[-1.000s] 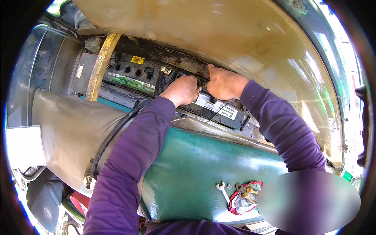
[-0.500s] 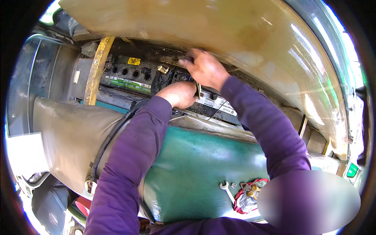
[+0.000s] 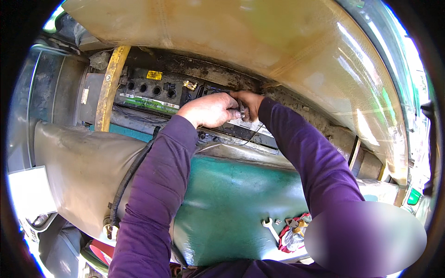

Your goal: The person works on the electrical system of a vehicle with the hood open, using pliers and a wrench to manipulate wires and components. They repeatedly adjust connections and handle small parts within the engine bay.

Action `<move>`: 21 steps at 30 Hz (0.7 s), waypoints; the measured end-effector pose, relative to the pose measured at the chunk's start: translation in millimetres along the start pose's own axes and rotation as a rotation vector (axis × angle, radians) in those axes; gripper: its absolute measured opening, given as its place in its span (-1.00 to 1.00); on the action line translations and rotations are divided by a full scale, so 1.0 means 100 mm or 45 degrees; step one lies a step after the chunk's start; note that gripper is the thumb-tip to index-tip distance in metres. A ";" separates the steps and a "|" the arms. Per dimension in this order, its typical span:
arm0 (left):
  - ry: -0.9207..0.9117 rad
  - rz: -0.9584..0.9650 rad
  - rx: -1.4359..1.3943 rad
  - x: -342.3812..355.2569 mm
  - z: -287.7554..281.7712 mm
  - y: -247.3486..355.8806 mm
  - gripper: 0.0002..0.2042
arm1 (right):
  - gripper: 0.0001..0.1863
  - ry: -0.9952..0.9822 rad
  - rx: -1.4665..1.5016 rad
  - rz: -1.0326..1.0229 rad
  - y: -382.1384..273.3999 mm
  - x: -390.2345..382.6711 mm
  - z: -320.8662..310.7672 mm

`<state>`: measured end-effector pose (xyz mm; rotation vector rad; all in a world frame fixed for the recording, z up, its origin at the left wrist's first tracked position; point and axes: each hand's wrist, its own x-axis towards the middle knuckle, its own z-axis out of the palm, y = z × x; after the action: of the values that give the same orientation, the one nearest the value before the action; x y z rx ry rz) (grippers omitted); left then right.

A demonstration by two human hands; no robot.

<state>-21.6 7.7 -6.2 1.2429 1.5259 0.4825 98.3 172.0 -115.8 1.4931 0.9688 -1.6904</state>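
Two car batteries sit in a long recess: the left battery (image 3: 147, 103) has a green label and a row of round dark holes, and the right battery (image 3: 266, 132) is mostly covered by my hands. Over the right battery my left hand (image 3: 211, 110) is closed, thumb and fingers pinched at a small metal piece (image 3: 242, 114). My right hand (image 3: 251, 103) meets it from the right, fingers curled downward around something dark that I cannot make out. A thin black wire curves over the right battery below my right hand.
A raised tan seat panel (image 3: 259, 28) leans above the recess, beside a yellow metal bar (image 3: 110, 88). On the green seat (image 3: 227, 199) lie a wrench (image 3: 270, 229) and a red-edged cloth (image 3: 293, 238) with small parts. A thick corrugated cable (image 3: 130, 173) crosses the tan seat.
My right hand has come down from above the recess's back edge to meet my left hand. The left hand has turned, showing its thumb. The view has shifted slightly.
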 end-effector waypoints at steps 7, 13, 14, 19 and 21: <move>0.369 0.085 0.059 0.06 0.12 0.05 -0.62 | -0.60 -0.302 0.111 -0.093 0.21 0.13 -0.13; 0.648 -0.021 0.182 0.08 0.16 0.10 -0.64 | -0.64 -0.288 0.286 -0.001 0.31 -0.08 -0.16; 0.674 -0.051 0.212 0.07 0.14 0.11 -0.63 | -0.62 -0.196 0.293 -0.016 0.38 -0.12 -0.16; 0.687 -0.040 0.006 0.06 0.16 0.13 -0.55 | -0.39 0.114 0.408 -0.382 0.79 -0.45 -0.16; 0.706 -0.052 -0.069 0.09 0.11 0.09 -0.50 | -0.40 0.065 0.144 -0.612 0.89 -0.65 -0.15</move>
<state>-6.7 15.5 -7.0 1.0818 1.9777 0.8876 190.5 141.4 -60.4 1.4582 1.3614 -2.0762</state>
